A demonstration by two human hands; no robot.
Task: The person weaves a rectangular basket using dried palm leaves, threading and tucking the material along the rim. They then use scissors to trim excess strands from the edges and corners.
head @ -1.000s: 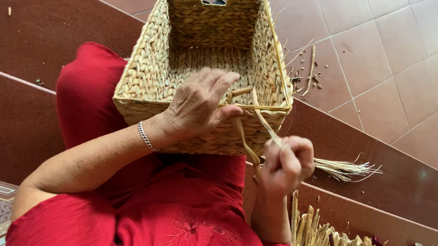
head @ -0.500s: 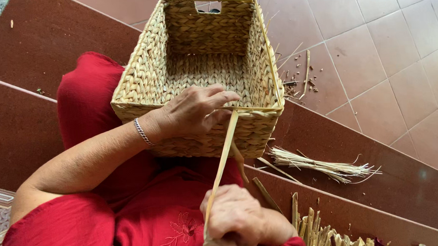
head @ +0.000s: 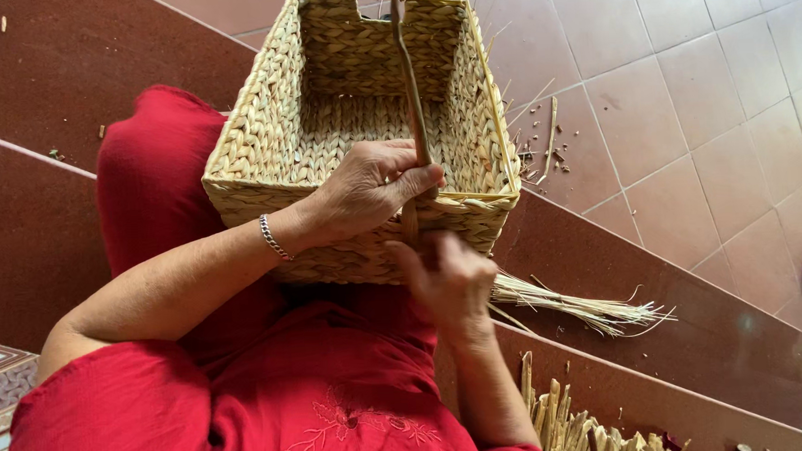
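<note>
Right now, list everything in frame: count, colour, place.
woven basket: 1, straw tan, on the lap
fibre strand: 1, tan-brown, upright at the near rim
loose fibre bundle: 1, pale straw, on the step right of the basket
dried strips: a pile, tan, bottom edge
steps: dark red-brown
floor tiles: terracotta
bracelet: 1, silver, left wrist
left hand: pinching the strand
right hand: at the basket's near wall

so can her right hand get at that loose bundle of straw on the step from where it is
Probably yes. The right hand sits at the basket's near wall, and the straw bundle lies just beside it on the step with nothing between them. It would have to leave the strand first.
</note>
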